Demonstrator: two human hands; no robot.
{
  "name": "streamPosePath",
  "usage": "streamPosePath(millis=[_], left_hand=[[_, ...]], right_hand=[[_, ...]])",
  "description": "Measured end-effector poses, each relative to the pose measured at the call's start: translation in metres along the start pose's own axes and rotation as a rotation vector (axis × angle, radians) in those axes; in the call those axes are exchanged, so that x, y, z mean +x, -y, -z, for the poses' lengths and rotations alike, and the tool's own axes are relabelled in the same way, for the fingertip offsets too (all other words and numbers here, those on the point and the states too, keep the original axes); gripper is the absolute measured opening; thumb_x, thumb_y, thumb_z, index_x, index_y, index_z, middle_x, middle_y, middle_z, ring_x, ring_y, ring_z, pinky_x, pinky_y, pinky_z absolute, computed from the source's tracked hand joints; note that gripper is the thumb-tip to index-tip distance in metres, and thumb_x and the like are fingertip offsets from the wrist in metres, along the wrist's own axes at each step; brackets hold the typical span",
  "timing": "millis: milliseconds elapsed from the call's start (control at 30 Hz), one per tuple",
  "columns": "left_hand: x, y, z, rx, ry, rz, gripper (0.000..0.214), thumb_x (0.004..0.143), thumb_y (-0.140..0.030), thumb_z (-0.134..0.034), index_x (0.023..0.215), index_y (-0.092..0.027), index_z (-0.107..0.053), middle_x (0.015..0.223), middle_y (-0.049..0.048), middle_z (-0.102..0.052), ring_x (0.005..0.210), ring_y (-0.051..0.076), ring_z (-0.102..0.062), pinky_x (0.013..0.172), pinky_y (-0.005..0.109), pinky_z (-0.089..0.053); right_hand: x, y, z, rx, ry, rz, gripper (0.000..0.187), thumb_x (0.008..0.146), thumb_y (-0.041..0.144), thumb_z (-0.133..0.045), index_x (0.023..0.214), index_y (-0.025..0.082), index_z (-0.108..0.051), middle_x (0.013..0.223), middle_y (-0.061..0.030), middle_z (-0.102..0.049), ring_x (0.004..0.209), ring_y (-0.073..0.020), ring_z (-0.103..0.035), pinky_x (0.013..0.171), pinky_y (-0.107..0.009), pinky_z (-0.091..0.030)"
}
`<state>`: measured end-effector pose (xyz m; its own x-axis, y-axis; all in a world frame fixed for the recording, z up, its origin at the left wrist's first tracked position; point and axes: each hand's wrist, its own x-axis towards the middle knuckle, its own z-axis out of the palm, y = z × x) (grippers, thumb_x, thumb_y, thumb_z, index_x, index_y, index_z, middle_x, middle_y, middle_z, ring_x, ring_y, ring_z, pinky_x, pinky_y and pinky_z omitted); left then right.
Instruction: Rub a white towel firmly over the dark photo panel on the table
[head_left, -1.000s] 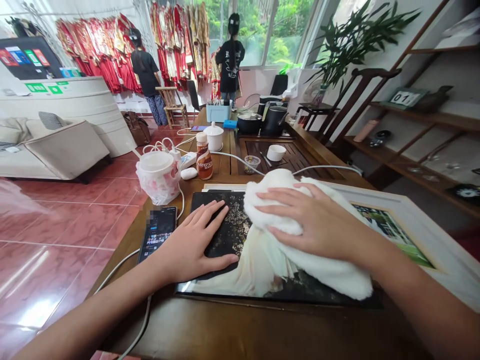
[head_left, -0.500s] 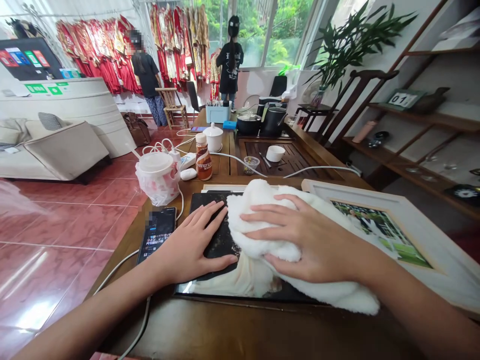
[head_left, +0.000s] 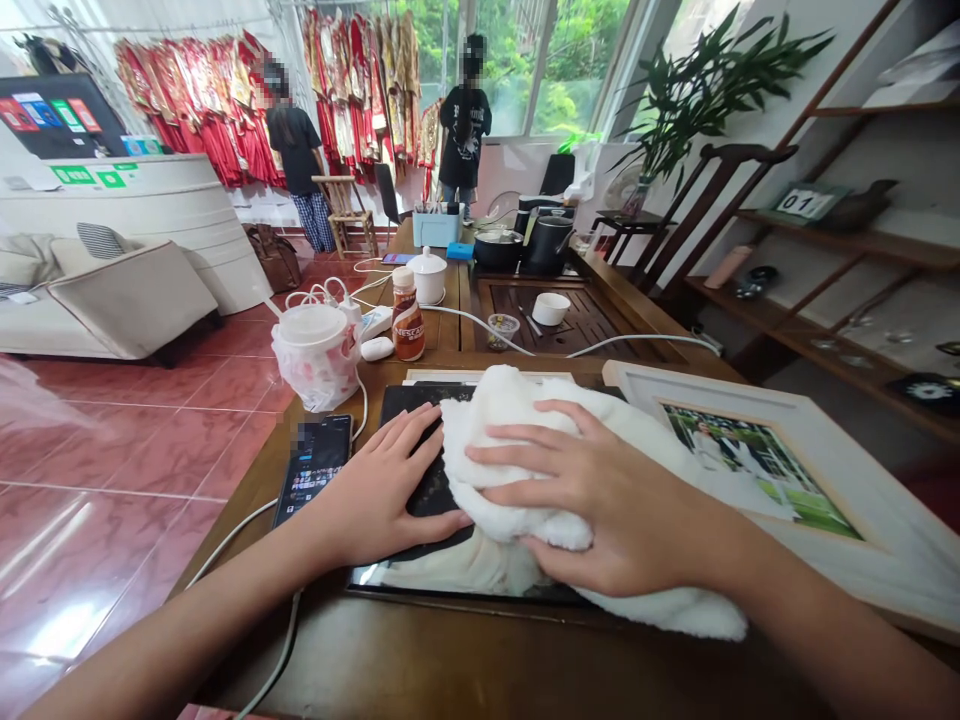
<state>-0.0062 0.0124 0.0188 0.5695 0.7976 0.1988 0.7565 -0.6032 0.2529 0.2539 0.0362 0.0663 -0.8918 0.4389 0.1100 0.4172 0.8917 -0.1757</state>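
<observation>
My left hand (head_left: pixel 388 490) lies flat on the left part of a dark, glossy panel (head_left: pixel 405 395), fingers stretched out and holding nothing. A pale printed or reflected area shows along the panel's near side; I cannot tell which. My right hand (head_left: pixel 581 490) is curved over a bunched white fluffy towel (head_left: pixel 495 400) and presses it against the panel. The towel hides much of the panel's middle and right, and its loose end trails right towards the table's front. Beside the panel lies a white-framed photograph (head_left: pixel 757 465), partly covered by the towel and my right arm.
Left of the panel lies a phone (head_left: pixel 313 465) with a cable. Behind it stand a bagged white tub (head_left: pixel 315 345), a brown bottle (head_left: pixel 408 318) and a white lidded cup (head_left: pixel 427 275). A tea tray (head_left: pixel 600 300) holds a white bowl (head_left: pixel 551 308). Two people stand far back.
My right hand and the towel have shifted slightly left and nearer to me across the panel. My left hand stays in nearly the same place. One person in the background has turned slightly.
</observation>
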Motion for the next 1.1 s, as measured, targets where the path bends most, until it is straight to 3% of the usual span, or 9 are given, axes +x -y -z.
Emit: streamPosePath(millis=[233, 300, 467, 533, 667, 800, 1000, 1100], left_hand=[[-0.001, -0.001, 0.002, 0.001, 0.024, 0.022, 0.087, 0.089, -0.068, -0.048, 0.155, -0.019, -0.021, 0.161, 0.012, -0.02, 0.147, 0.031, -0.022, 0.12, 0.05, -0.02], [-0.001, -0.001, 0.002, -0.005, 0.02, 0.024, 0.087, 0.089, -0.068, -0.049, 0.155, -0.019, -0.021, 0.161, 0.0119, -0.021, 0.146, 0.031, -0.023, 0.12, 0.05, -0.02], [-0.001, 0.0, 0.001, -0.01, 0.0, 0.004, 0.082, 0.089, -0.066, -0.052, 0.151, -0.017, -0.03, 0.159, 0.0143, -0.026, 0.146, 0.033, -0.025, 0.119, 0.051, -0.024], [0.0, 0.0, 0.0, 0.001, 0.004, 0.002, 0.081, 0.089, -0.066, -0.051, 0.15, -0.016, -0.033, 0.158, 0.0154, -0.026, 0.146, 0.032, -0.025, 0.118, 0.051, -0.024], [0.001, 0.0, 0.001, 0.017, 0.032, 0.018, 0.088, 0.089, -0.068, -0.049, 0.154, -0.016, -0.022, 0.16, 0.0136, -0.021, 0.147, 0.03, -0.022, 0.12, 0.05, -0.021], [0.0, -0.001, 0.003, -0.005, 0.03, 0.021, 0.088, 0.089, -0.069, -0.049, 0.155, -0.019, -0.02, 0.161, 0.0115, -0.021, 0.147, 0.03, -0.022, 0.12, 0.05, -0.02], [-0.002, 0.001, 0.002, -0.016, -0.003, 0.003, 0.086, 0.088, -0.067, -0.051, 0.154, -0.018, -0.025, 0.16, 0.013, -0.024, 0.146, 0.031, -0.024, 0.119, 0.05, -0.023], [-0.003, 0.0, 0.002, 0.0, 0.009, 0.005, 0.085, 0.089, -0.068, -0.05, 0.153, -0.016, -0.027, 0.16, 0.0138, -0.023, 0.147, 0.031, -0.023, 0.119, 0.05, -0.022]], right_hand=[[-0.003, -0.039, 0.001, -0.188, -0.129, -0.215, 0.04, 0.085, 0.037, -0.058, 0.124, 0.034, -0.062, 0.143, -0.0029, -0.053, 0.131, -0.0363, -0.047, 0.105, -0.068, -0.025], [-0.003, -0.033, 0.0, -0.179, -0.115, -0.205, 0.038, 0.085, 0.037, -0.057, 0.122, 0.034, -0.063, 0.144, -0.0024, -0.052, 0.132, -0.0357, -0.045, 0.106, -0.067, -0.022], [-0.002, 0.001, 0.001, 0.002, 0.032, -0.019, 0.032, 0.085, 0.036, -0.056, 0.116, 0.039, -0.063, 0.145, 0.0044, -0.051, 0.134, -0.0295, -0.044, 0.111, -0.064, -0.013], [-0.002, 0.003, 0.002, 0.011, 0.024, -0.018, 0.033, 0.086, 0.036, -0.056, 0.118, 0.039, -0.063, 0.144, 0.004, -0.052, 0.134, -0.0297, -0.044, 0.112, -0.063, -0.014], [-0.002, -0.016, -0.002, -0.124, -0.087, -0.158, 0.037, 0.087, 0.037, -0.057, 0.123, 0.035, -0.062, 0.143, -0.0021, -0.053, 0.13, -0.0343, -0.048, 0.107, -0.065, -0.025], [-0.002, -0.024, -0.006, -0.288, -0.171, -0.296, 0.039, 0.09, 0.04, -0.05, 0.126, 0.027, -0.061, 0.143, -0.009, -0.052, 0.129, -0.0365, -0.047, 0.103, -0.068, -0.026], [-0.001, 0.005, -0.002, -0.103, -0.02, -0.052, 0.037, 0.087, 0.041, -0.054, 0.123, 0.038, -0.06, 0.148, 0.0053, -0.047, 0.135, -0.0286, -0.043, 0.111, -0.064, -0.017], [-0.001, 0.002, 0.001, -0.034, -0.005, -0.037, 0.035, 0.086, 0.041, -0.057, 0.121, 0.04, -0.063, 0.145, 0.0051, -0.051, 0.132, -0.0303, -0.047, 0.111, -0.064, -0.019]])
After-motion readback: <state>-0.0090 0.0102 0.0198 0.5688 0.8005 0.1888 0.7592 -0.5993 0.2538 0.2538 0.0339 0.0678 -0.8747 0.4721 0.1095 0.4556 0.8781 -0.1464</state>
